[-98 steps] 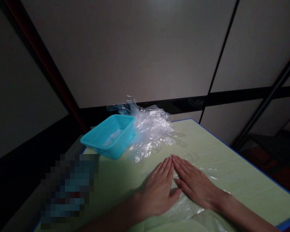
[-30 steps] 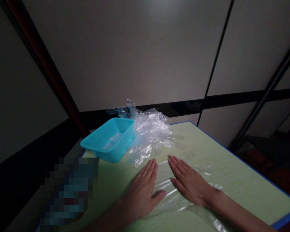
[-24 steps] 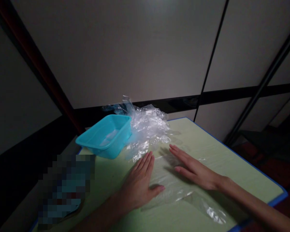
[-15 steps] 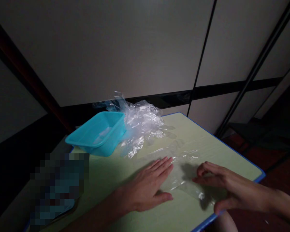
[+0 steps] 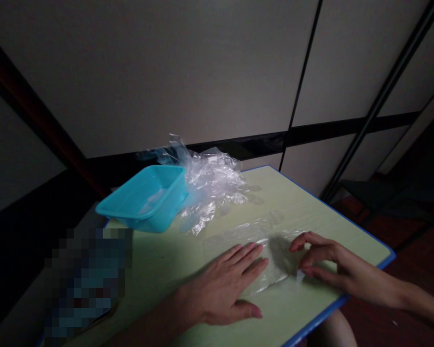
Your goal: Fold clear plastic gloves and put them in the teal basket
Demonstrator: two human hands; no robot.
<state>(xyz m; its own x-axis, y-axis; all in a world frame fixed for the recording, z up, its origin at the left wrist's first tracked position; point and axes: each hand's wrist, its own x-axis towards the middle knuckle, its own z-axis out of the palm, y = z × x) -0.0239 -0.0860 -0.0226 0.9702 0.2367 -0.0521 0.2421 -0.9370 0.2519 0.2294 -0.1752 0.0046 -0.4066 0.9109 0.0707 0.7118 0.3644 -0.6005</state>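
A: Item one, our left hand (image 5: pixel 231 284). How do we enter it?

B: Palm down, spread flat, thumb held away from the fingers, nothing grasped. The fingers lie over item two, a clear, thin, filmy plastic piece (image 5: pixel 242 234), which reaches past the fingertips and across to the right hand.

A: And our right hand (image 5: pixel 327 262)?

B: Half curled, thumb and fingertips drawn near each other at the piece's near right corner. A small glint of film shows by the thumb; whether we have it pinched, we cannot tell.

A: Condition of the piece?

B: Largely laid out, we judge: flat beyond the left fingers, with fine creases remaining. The corner at the right fingertips seems bunched, so that part we would log as unfinished.

A: Beyond the left hand?

B: A crumpled, shiny heap of clear plastic film (image 5: pixel 217 180), not smoothed out. To the heap's left, just beside it, a turquoise, rectangular, open plastic tub (image 5: pixel 164 215) with some whitish material (image 5: pixel 154 200) inside; what that is, we cannot make out.

A: Left of the left hand?

B: A bluish item masked by pixel blocks (image 5: pixel 94 279); we leave it unidentified.

A: Support?

B: A pale green, blue-edged tabletop (image 5: pixel 155 270), beneath both hands.
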